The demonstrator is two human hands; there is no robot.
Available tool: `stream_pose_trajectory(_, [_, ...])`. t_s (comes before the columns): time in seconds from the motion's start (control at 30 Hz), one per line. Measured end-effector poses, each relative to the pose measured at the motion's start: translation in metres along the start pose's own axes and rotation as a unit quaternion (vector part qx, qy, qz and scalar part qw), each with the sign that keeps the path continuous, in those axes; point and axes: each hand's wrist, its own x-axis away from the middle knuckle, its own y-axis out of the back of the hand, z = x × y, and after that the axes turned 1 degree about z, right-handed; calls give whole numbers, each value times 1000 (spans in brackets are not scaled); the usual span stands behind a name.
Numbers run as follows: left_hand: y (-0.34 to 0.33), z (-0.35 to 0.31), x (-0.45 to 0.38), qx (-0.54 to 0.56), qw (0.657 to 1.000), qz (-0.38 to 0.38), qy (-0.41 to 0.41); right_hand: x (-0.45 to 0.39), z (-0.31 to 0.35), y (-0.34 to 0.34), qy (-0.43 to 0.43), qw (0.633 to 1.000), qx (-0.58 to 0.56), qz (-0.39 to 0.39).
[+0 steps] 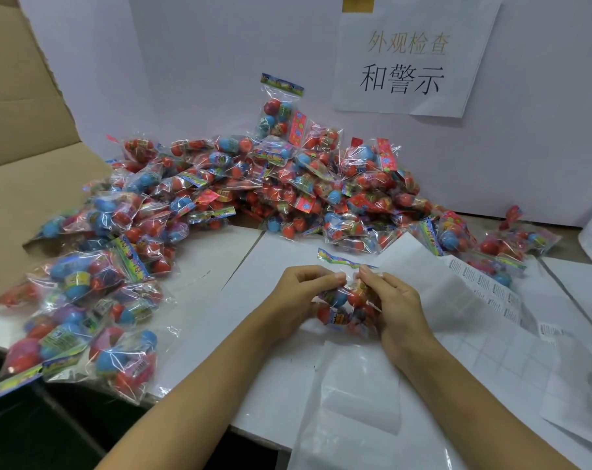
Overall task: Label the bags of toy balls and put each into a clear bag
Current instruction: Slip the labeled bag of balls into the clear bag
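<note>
Heaping against the back wall, the pile of ball bags (271, 184) awaits labelling. One bag of balls (347, 305) is pinched mid-table by left hand (299, 293) and right hand (394, 300). Labelling judged underway (sticker itself not discernible); the label sheet (484, 286) and clear bag (352, 401) are needed next.

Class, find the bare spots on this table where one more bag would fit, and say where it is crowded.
Bare white table lies between the pile, the left heap and the left hand. Crowded: label sheets on the right, a clear bag between the forearms.
</note>
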Motion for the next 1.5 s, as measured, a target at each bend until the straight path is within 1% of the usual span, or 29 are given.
stream_pose_trajectory(0.1, [-1, 1, -1, -3, 1000, -17, -4, 0, -1, -2, -1, 1000, -10, 4])
stream_pose_trajectory(0.23, [-1, 2, -2, 9, 999, -31, -4, 5, 3, -2, -10, 1000, 4, 28])
stream_pose_trajectory(0.33, [-2, 4, -4, 10, 999, -42, -8, 7, 5, -1, -1, 999, 7, 47])
stream_pose_trajectory(0.4, [-2, 4, -5, 3, 999, -45, -6, 8, 5, 0, 4, 999, 7, 45])
stream_pose_trajectory(0.73, [-1, 5, -10, -4, 999, -33, 8, 2, 3, 2, -14, 999, -21, 25])
stream_pose_trajectory(1.07, [-2, 3, -9, 5, 999, -35, 2, 1, 1, 4, -16, 999, -10, 33])
stream_pose_trajectory(1.23, [-3, 3, -7, 10, 999, -35, -1, 1, 1, 3, -21, 999, -23, 34])
stream_pose_trajectory(1.5, [-3, 2, -6, -9, 1000, -21, 0, 1, 1, 4, -24, 999, -32, 35])
